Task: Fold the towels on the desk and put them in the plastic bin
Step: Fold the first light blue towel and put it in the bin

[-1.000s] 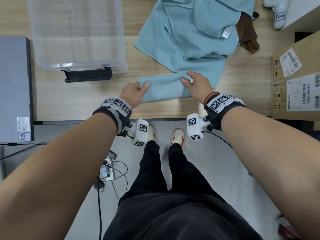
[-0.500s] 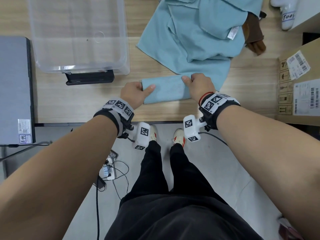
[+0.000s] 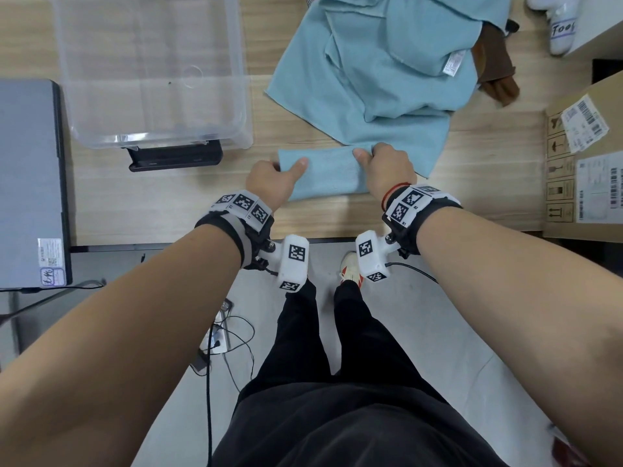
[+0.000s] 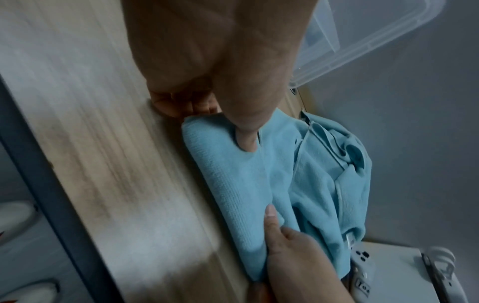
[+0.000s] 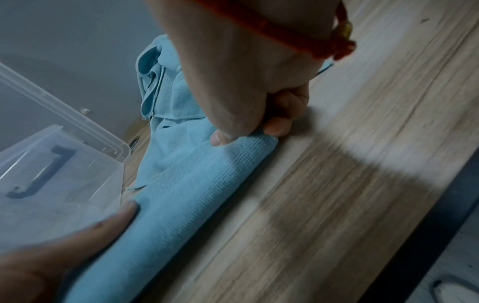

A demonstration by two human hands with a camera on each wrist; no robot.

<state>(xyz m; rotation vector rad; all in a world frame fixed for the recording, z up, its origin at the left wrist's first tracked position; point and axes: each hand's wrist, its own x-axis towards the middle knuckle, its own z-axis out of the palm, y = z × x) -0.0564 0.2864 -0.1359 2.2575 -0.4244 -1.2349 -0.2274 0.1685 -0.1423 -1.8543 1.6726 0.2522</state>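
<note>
Head view: folded light-blue waffle-weave towel [image 3: 325, 175], a narrow band lying flat on the pale wood-grain desk [image 3: 168, 203]; long axis runs left to right, parallel to the desk's near edge. Left hand [image 3: 271, 183] pinches the band's left end, thumb on top. Right hand [image 3: 387, 170] pinches the right end, fingers curled under. Loose pile of light-blue towels [image 3: 387, 69] touches the band's far side. Clear plastic bin [image 3: 151, 72] stands left of the pile, beyond the left hand.

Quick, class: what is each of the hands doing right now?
Left hand: pinches the folded blue towel at its left end.
Right hand: grips its right end.
</note>
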